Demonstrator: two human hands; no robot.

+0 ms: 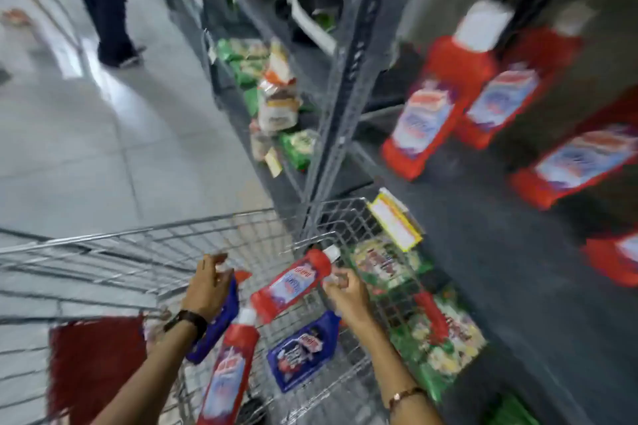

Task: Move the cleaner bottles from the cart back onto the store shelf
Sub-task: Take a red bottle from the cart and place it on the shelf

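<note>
both hands reaching into cart (145,238), left hand (207,283) half-open beside blue bottle (215,324), right hand (345,293) half-open, empty, just under red bottle (293,283); pickup step, next needs grip then lifting to shelf (483,235)

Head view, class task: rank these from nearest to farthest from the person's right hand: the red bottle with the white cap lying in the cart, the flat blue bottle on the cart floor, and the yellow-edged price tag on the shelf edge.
1. Red bottle: just left of the right hand, neck beside the fingers.
2. Blue bottle: below the hand, flat on the cart floor.
3. Price tag: up and right, on the shelf edge.
</note>
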